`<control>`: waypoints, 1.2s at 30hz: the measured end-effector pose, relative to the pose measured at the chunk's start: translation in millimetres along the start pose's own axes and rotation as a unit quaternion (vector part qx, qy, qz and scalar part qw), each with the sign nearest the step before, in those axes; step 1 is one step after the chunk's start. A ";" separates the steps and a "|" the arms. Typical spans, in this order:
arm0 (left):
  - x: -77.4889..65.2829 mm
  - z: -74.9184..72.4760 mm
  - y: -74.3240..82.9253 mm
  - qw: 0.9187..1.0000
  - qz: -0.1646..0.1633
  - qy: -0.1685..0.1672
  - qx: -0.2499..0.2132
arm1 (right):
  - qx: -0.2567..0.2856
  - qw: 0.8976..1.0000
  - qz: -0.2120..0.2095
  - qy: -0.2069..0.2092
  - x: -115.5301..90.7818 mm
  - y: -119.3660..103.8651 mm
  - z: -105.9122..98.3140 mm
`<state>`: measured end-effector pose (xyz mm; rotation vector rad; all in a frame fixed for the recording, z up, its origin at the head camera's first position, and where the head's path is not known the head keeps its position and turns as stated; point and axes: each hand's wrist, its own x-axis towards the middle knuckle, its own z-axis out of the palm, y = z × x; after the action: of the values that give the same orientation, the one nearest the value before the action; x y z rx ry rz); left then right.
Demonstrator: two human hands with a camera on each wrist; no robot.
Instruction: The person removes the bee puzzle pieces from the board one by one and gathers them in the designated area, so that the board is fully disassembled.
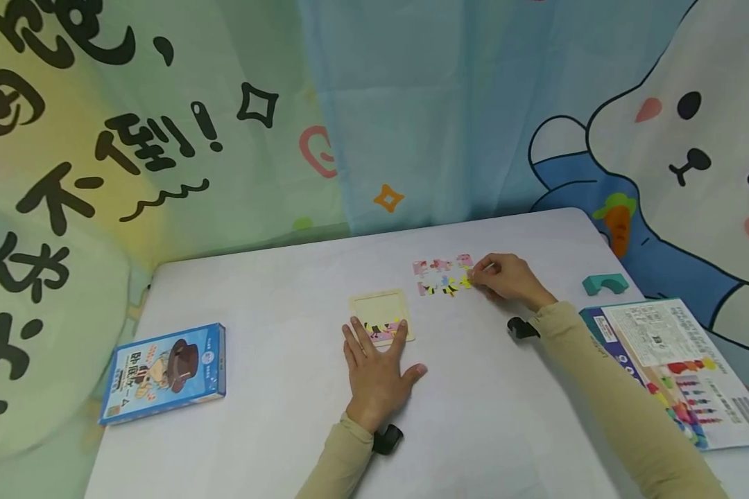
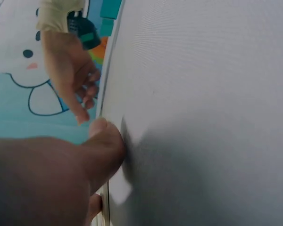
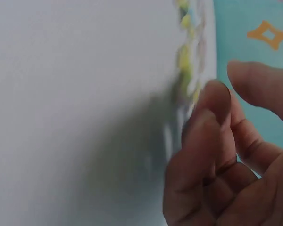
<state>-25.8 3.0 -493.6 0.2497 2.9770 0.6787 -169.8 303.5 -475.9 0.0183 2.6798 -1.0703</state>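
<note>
My left hand [image 1: 377, 381] lies spread over the lower part of a small cream puzzle tray [image 1: 379, 302], its fingertips on the tray. A row of pink, yellow and black puzzle pieces [image 1: 383, 328] fills the bottom of the tray, partly covered by those fingers. Up and to the right, loose puzzle pieces [image 1: 440, 266] lie in rows on the table. My right hand [image 1: 505, 278] is at their right end, fingertips right beside a yellow piece. Close up, the right thumb [image 3: 259, 84] stands a little apart from the loosely bent fingers, and no piece shows between them.
A blue box [image 1: 162, 371] with a hat picture lies on the table's left side. On the right, a large printed box [image 1: 680, 367] lies partly behind the right forearm, with a teal arch block [image 1: 605, 283] beyond it. A printed curtain [image 1: 406, 118] hangs behind the table.
</note>
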 end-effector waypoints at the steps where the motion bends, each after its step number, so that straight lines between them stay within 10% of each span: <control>1: 0.6 -1.0 0.2 1.000 0.001 -0.001 0.000 | -0.001 1.000 -0.007 0.007 0.3 -5.0 1.5; 9: 4.2 -0.8 -1.5 1.000 -0.005 -0.017 0.013 | 0.007 0.994 -0.103 -0.018 3.5 -65.9 38.0; 18: 4.3 -1.9 -2.2 0.999 -0.003 -0.045 0.008 | -0.017 0.959 -0.234 -0.157 7.0 -118.7 92.1; 36: -3.3 -9.4 -2.9 0.998 -0.004 -0.054 -0.031 | 0.005 0.953 -0.182 -0.240 11.6 -138.1 113.5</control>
<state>-24.0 -4.1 -486.3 0.2613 2.8480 0.7296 -169.4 124.7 -464.4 -0.6707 2.2757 -1.0211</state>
